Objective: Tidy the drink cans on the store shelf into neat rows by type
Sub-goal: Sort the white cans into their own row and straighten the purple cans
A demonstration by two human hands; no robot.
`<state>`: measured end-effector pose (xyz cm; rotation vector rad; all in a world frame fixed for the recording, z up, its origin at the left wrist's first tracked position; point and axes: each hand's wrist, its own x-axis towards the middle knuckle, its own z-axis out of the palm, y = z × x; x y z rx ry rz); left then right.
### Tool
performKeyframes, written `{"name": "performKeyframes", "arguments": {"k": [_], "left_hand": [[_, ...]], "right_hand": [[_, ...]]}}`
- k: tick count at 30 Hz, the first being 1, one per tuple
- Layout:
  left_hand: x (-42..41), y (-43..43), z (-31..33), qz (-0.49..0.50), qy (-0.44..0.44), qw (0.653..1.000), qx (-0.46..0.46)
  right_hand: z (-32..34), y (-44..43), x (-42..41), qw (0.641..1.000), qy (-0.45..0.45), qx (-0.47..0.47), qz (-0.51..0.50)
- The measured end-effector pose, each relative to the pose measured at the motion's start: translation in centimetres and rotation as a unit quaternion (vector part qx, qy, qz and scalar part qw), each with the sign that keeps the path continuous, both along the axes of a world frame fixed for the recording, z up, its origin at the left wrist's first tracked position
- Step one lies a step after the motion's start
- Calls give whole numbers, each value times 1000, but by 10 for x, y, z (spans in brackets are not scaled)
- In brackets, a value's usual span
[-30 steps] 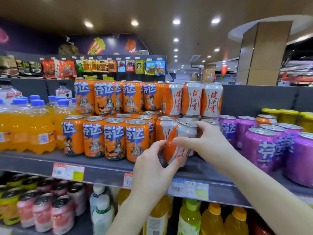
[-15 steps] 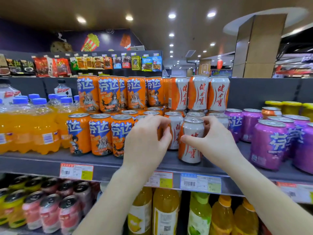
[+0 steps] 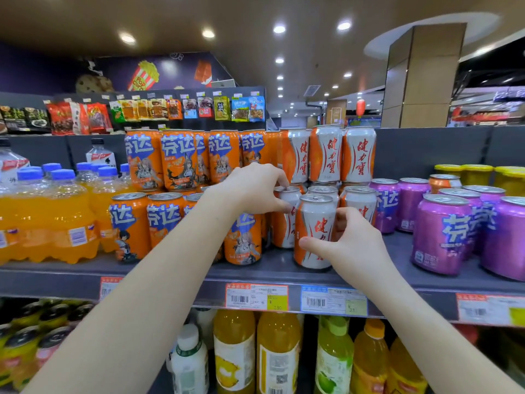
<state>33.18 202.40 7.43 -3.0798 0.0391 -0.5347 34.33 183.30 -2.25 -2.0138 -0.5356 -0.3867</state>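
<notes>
The white can (image 3: 314, 231) stood a little off a moment ago; now it stands upright near the shelf (image 3: 284, 273) front. The right hand (image 3: 352, 245) still wraps it. The left hand (image 3: 252, 189) pinches the can behind (image 3: 285, 220). This row looks nearly neat.

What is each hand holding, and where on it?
Right hand grips the front white-and-orange can by its lower side; left hand pinches the can behind near its top rim.

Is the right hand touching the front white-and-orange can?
Touching. The head view shows the right hand with thumb across the front white-and-orange can and fingers behind it.
</notes>
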Motion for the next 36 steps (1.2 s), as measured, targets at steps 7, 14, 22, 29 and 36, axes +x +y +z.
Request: {"name": "performKeyframes", "arguments": {"k": [7,14,22,29,36], "left_hand": [[18,13,16,-60,60,994,-75],[30,25,16,-120,75,980,-138],[33,29,15,-134,65,975,-164],[38,30,11,-152,39,973,-168],[41,27,10,-151,21,972,-180]], "right_hand": [[-5,2,-8,999,-21,-36,-9],[-6,10,-11,999,-26,-22,8],[-4,16,-10,999,-28,-28,21],[-4,15,-8,999,-34,-36,22],[0,5,-6,994,-14,-79,76]]}}
